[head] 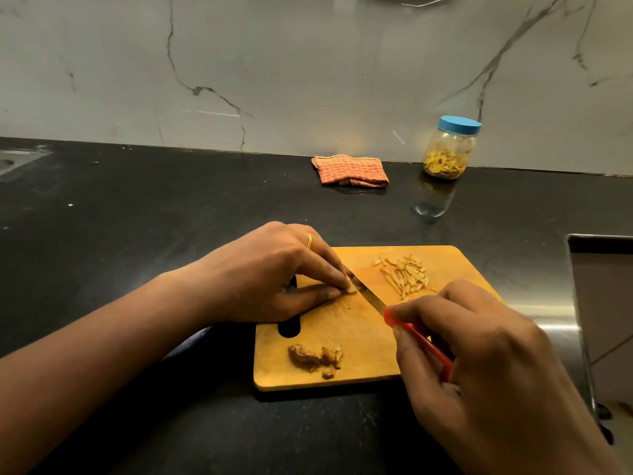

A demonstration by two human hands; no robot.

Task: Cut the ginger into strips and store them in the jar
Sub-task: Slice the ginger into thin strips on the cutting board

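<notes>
A wooden cutting board [363, 330] lies on the black counter. My left hand [270, 272] pinches a small ginger piece [351, 288] against the board with its fingertips. My right hand [479, 365] grips a red-handled knife [416, 335], whose blade rests against that piece. A heap of cut ginger strips [407, 275] lies at the board's far right. Ginger scraps and peel [315, 359] sit near its front edge. A clear jar [448, 149] with a blue lid, partly filled with strips, stands closed at the back right.
A folded orange checked cloth [351, 170] lies by the marble wall, left of the jar. A steel sink edge [582, 303] runs along the right. Another sink corner [17, 162] shows at the far left.
</notes>
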